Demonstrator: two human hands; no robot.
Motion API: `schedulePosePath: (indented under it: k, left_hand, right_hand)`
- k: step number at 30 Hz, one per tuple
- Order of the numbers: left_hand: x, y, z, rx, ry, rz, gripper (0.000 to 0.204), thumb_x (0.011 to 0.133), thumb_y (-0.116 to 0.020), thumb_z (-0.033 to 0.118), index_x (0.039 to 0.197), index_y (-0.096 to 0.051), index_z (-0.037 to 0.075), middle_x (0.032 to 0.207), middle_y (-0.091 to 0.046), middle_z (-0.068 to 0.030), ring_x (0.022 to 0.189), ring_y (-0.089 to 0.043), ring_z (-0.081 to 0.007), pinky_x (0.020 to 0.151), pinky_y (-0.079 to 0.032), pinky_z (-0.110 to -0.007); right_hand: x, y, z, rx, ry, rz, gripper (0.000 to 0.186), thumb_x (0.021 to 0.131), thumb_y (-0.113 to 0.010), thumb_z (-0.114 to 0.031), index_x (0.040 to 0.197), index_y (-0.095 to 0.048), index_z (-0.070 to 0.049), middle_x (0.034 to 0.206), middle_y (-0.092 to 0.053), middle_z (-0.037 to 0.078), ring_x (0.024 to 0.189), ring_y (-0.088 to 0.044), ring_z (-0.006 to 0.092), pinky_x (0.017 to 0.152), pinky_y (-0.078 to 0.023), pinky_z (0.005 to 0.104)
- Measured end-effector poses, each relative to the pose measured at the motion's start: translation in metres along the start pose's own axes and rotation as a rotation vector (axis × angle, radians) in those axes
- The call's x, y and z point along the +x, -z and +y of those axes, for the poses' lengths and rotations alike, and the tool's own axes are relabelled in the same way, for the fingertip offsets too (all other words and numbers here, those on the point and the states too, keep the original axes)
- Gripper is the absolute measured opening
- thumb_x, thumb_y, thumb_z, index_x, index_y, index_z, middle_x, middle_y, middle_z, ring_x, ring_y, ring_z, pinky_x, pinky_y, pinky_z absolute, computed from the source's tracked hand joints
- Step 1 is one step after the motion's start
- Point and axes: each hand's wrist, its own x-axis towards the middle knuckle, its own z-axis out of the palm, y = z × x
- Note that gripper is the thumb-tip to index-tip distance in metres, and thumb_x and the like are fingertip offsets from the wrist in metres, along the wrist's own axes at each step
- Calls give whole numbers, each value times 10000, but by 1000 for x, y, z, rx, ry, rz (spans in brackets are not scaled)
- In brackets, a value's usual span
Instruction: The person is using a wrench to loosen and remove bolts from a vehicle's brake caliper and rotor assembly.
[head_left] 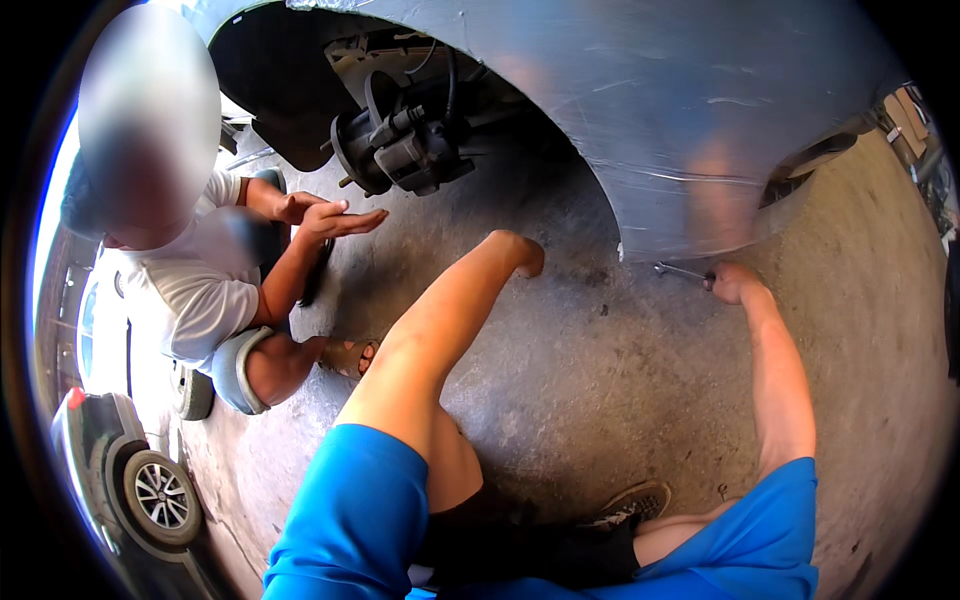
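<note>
My right hand (737, 283) is closed around the dark handle of a ratchet wrench (682, 270). Its chrome head points left, just below the lower edge of a grey car fender (640, 120). My left hand (527, 258) hangs bent at the wrist over the concrete floor, its fingers hidden from view. Beyond it, in the open wheel arch, is a bare wheel hub (352, 150) with a brake caliper (405, 160) beside it. No wheel is mounted there.
At the left a co-worker (190, 295) in a white shirt crouches, with both hands (325, 215) held together near the hub. A dark car (100, 470) stands behind at the lower left. Cardboard (905, 120) and other items lie along the far right edge. My shoe (640, 497) rests on the concrete floor (560, 400).
</note>
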Motion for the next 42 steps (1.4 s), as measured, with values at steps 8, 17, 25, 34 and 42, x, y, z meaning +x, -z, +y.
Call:
schedulePosePath:
  k: [8,17,25,34,42]
  left_hand:
    - [31,-30,-73,246,-182,45,280,867,-516,148,923,-642,-95,885,-654,-157,606,-660,-252,546,-556,-386]
    - [-4,-6,-33,-161,92,53,308,882,-524,182,953,-634,-97,853,-654,-163,605,-662,-229,547,-529,-383]
    - [-9,-37,-50,-27,47,33,330,868,-508,203,870,-663,-88,800,-680,-199,721,-687,-261,662,-522,-422]
    - [1,-79,-20,35,-64,-168,326,780,-517,195,894,-683,-62,925,-675,-237,822,-664,-374,714,-521,-442]
    - [28,-110,2,78,-217,-90,329,798,-497,158,994,-694,-17,993,-676,-207,913,-656,-351,743,-506,-459]
  right_hand:
    - [6,7,-9,16,-5,-19,335,884,-578,-342,1131,-657,-130,1162,-630,160,1090,-584,344,897,-473,417]
    - [5,0,9,-21,-54,-3,346,854,-597,-335,1130,-662,-137,1189,-624,144,1109,-583,327,908,-478,412]
    - [-5,9,2,-21,3,32,327,865,-596,-328,1106,-668,-119,1145,-637,156,1081,-593,331,890,-481,423]
    - [18,-6,-5,-135,-42,-79,343,856,-621,-359,1096,-667,-118,1152,-637,147,1073,-597,338,891,-483,425]
    - [27,-3,-29,-12,60,120,402,869,-611,-342,1201,-599,-115,1259,-579,136,1195,-514,296,979,-419,394]
